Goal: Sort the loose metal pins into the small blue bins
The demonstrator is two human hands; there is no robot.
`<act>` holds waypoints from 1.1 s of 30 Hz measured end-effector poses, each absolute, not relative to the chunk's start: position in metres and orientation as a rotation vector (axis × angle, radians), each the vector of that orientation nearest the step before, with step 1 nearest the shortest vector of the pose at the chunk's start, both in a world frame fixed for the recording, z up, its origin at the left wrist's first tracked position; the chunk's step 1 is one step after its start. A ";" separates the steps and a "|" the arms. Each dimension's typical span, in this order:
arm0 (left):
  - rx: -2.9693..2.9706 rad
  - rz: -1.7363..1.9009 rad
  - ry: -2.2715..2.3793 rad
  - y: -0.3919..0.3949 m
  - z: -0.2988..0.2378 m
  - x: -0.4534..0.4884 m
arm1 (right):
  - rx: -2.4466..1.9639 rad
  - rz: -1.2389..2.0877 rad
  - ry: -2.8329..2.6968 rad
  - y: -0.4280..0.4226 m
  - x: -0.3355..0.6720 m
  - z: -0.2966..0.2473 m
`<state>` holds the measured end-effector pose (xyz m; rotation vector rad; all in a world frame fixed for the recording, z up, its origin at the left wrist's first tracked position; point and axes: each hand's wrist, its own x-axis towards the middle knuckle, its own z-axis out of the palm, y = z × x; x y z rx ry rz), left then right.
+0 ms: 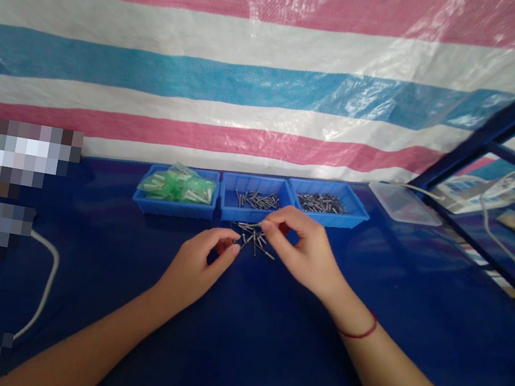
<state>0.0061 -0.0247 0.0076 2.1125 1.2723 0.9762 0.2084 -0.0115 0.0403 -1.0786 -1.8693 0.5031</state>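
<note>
A loose pile of thin metal pins (255,240), some with a thicker silvery part like a blind rivet, lies on the blue table in front of the bins. My right hand (300,246) comes over the pile from the right, thumb and forefinger pinched on one thin metal pin (250,225) that points left. At the pile's left edge is my left hand (199,259), its thumb and fingertips drawn together. Something small and dark shows at those fingertips, too small to make out.
Behind the pile stand three blue bins: the left bin (173,208) holds green-and-clear plastic packets, the middle bin (246,217) and right bin (337,219) hold metal pins. A clear plastic lid (404,203) lies right. A white cable (51,270) runs at left. A striped sheet (207,79) hangs behind.
</note>
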 end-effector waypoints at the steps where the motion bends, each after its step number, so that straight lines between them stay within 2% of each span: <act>1: 2.169 0.961 1.256 -0.024 0.007 0.006 | -1.118 0.405 -1.819 -0.007 0.215 0.041; 7: 2.480 0.801 1.190 -0.021 0.001 0.004 | -1.516 -0.250 -1.522 0.023 0.272 0.036; 10: 2.556 0.714 1.230 -0.020 -0.001 0.005 | -1.624 -0.374 -1.472 0.030 0.285 0.033; 19: 2.725 0.631 1.260 -0.014 -0.004 0.005 | -1.425 -0.195 -1.696 0.020 0.254 0.034; 33: 2.679 0.570 1.323 -0.021 -0.003 0.007 | -1.188 0.037 -1.912 -0.004 0.218 0.039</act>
